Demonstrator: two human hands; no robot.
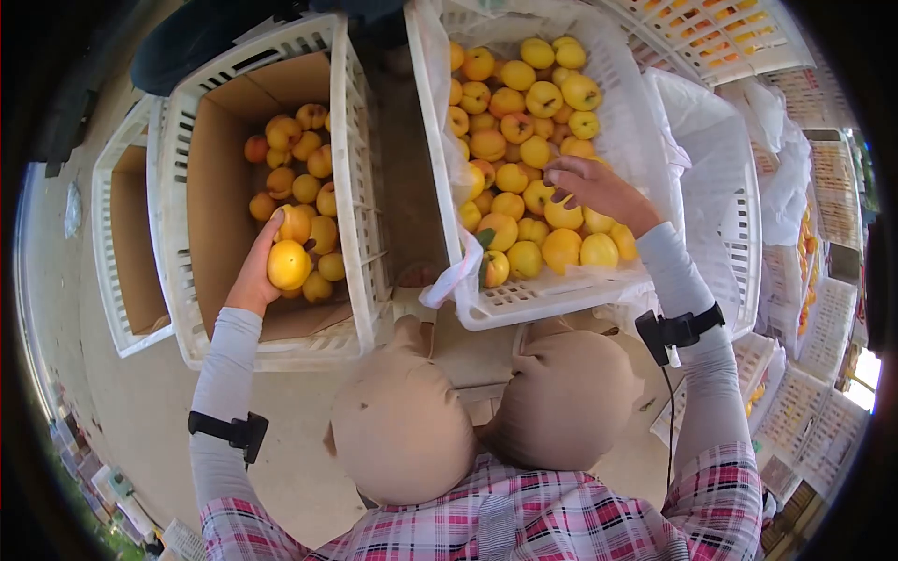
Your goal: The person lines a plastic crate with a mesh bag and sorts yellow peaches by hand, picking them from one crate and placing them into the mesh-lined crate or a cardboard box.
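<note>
Left hand, nine o'clock — gripping a yellow stone fruit over the cardboard-lined crate; right hand, two o'clock — loosely open over the plastic-lined crate; handling, as judged: cupped hold, light even pressure, no pinching, bruising likely

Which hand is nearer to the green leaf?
Right: the right hand is over the same crate, right of the leaf; the left hand is over a cardboard-lined crate, farther away leftward.

Cardboard-lined crate left of film-lined crate — fruit in both.
</note>
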